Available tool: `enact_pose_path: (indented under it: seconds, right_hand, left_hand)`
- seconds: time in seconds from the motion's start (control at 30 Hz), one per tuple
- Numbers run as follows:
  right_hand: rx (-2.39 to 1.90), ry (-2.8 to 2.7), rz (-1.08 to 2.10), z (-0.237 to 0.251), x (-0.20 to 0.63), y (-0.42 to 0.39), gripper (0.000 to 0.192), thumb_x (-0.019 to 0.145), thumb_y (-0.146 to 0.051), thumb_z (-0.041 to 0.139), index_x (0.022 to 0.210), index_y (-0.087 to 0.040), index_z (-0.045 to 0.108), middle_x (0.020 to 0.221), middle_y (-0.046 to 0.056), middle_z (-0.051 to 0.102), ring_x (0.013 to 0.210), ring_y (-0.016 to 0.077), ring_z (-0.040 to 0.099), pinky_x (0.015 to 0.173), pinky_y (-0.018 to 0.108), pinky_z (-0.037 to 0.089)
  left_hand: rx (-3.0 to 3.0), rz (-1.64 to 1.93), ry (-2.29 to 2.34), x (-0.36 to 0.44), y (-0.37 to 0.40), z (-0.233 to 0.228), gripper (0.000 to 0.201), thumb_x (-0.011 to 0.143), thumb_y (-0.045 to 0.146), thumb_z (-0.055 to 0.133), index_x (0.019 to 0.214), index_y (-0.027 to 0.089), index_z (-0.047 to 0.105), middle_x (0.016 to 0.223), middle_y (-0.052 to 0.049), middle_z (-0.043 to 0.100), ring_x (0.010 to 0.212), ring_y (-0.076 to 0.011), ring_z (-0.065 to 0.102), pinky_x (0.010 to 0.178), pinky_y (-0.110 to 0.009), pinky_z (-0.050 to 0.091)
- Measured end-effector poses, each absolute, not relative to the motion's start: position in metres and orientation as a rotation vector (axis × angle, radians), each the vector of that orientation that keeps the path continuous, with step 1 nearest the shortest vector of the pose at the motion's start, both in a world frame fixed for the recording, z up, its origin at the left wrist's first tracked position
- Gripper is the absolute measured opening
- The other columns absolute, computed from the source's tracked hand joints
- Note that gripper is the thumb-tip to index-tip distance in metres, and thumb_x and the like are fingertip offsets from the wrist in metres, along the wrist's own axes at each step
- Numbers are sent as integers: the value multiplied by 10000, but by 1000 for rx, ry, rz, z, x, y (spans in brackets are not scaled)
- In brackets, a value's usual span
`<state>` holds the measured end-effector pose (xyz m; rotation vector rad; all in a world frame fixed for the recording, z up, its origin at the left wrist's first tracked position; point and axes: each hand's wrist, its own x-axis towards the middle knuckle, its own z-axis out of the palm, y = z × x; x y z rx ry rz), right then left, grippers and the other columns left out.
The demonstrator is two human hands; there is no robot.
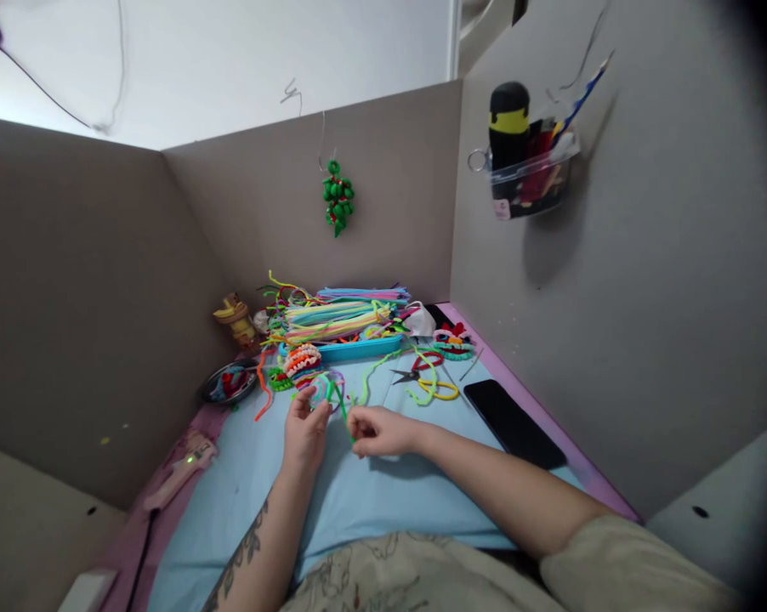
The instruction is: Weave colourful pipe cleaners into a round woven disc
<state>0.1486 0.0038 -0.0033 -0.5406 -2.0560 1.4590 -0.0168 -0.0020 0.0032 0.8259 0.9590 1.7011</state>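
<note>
Green pipe cleaner [341, 408] (long axis slanting away-left); pinched by both hands: left [305, 433], right [378, 432]

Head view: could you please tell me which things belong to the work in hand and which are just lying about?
In hand:
green pipe cleaner, pinched by left hand and right hand

Lying about:
phone
scissors
glue gun
pipe cleaner pile
bowl

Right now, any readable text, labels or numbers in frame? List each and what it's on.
None readable.
Pink label on the clear wall holder: too small and blurred to read.
Black-and-yellow bottle in it: no legible marking.
Phone: screen dark, no text.
</note>
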Motion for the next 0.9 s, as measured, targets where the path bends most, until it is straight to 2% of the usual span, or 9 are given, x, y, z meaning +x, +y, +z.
enact_pose_path:
  seconds: [0.13,0.3,0.37,0.43,0.5,0.67,0.9]
  right_hand:
    - [-736,-1749,1158,0,151,6,226,765,-393,557,752,-179,486,611,-46,453,533,78,392,509,206,311]
    - [-763,-1557,978,5,158,3,419,857,-534,312,810,-186,541,612,-1,479,568,122,454,546,245,356]
    - [-790,-1546,907,5,158,4,369,844,-511,367,829,-190,547,632,5,492,584,129,463,562,253,370]
    - [-843,-1585,786,6,156,5,238,774,-427,532,831,-197,555,691,7,512,628,134,472,588,254,379]
    - [-871,-1628,680,7,153,6,175,709,-322,620,826,-203,568,739,9,525,677,141,482,614,254,384]
    - [-874,-1641,666,5,149,8,75,727,-237,603,792,-203,585,743,9,536,706,141,495,626,249,391]
    - [-894,-1620,726,9,153,10,92,703,-247,640,778,-200,612,740,7,545,685,135,489,625,254,391]
  left_hand:
    - [965,1619,1006,-15,-3,0,459,509,219,771,923,174,577,906,-24,604,718,-128,575,683,-275,458]
    - [1150,1509,1045,-8,-7,-6,410,574,230,735,949,166,581,959,-46,611,776,-155,591,713,-294,477]
    - [1178,1486,1038,-6,-9,-6,394,586,231,726,947,165,585,959,-51,615,794,-165,594,711,-298,486]
    - [1185,1476,1007,-5,-10,-6,384,597,227,718,953,170,586,968,-50,614,810,-168,594,710,-301,493]
    - [1182,1474,984,-4,-11,-5,382,602,224,715,958,174,587,971,-48,616,812,-166,595,712,-303,496]
    - [1169,1460,984,-3,-13,-5,401,578,227,730,951,163,596,933,-52,629,771,-159,600,677,-294,504]
    - [1132,1437,969,-1,-15,-2,410,553,234,745,926,162,590,939,-50,614,733,-151,587,600,-263,494]
